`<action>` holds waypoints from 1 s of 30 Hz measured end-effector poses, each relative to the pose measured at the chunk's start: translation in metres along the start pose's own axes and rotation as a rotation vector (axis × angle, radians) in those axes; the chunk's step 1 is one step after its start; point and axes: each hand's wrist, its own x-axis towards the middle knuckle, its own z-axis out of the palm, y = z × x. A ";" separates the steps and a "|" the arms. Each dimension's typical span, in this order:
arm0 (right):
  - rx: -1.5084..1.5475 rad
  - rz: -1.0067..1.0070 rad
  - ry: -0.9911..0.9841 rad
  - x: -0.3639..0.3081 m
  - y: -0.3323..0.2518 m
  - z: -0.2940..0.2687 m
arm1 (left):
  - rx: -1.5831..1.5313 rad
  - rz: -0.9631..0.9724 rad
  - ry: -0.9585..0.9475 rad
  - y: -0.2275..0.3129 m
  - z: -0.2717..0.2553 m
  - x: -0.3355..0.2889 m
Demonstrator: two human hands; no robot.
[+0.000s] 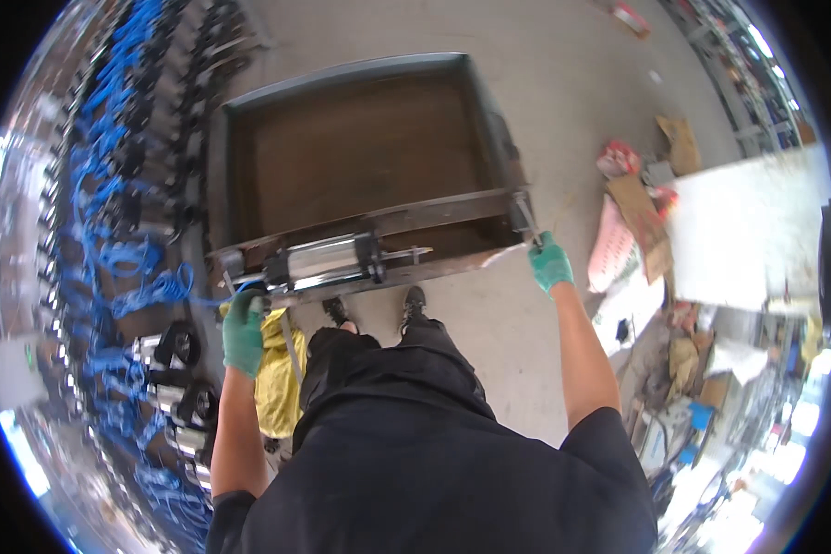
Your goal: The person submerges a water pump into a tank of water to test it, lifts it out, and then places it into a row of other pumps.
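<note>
At tray (249, 175) corners, both gloved hands (244, 332) (550, 262) outstretched

A person in dark clothes stands over a large dark metal tray (249, 102) on a concrete floor. The left hand (244, 331), in a green glove, grips the near rim beside a silver-and-black cylinder (328, 259) lying on it — the right hand (550, 263), gloved too, holds the tray's right corner. Blue hoses (111, 185) lie at left, a yellow cloth (277, 379) below
</note>
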 end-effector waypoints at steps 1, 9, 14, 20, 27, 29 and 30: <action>0.123 0.019 0.121 0.011 0.015 0.018 | 0.135 0.025 -0.006 -0.001 -0.005 -0.005; 0.287 0.031 0.318 0.005 -0.005 0.023 | 1.156 0.074 -0.142 0.009 -0.069 0.006; 0.370 -0.322 0.180 -0.037 -0.153 -0.028 | 1.531 0.245 -0.372 0.000 -0.095 0.050; 0.044 -0.689 -0.163 -0.093 -0.334 -0.040 | 1.873 0.193 -0.739 -0.013 -0.128 0.087; -0.085 -0.660 -0.385 -0.050 -0.339 -0.062 | 1.302 0.067 -0.733 0.064 -0.179 0.113; 0.004 -0.526 -0.424 -0.039 -0.341 -0.094 | 1.089 0.131 -0.646 0.065 -0.206 0.115; 0.053 -0.475 -0.416 -0.038 -0.346 -0.111 | 0.987 0.076 -0.580 0.060 -0.213 0.117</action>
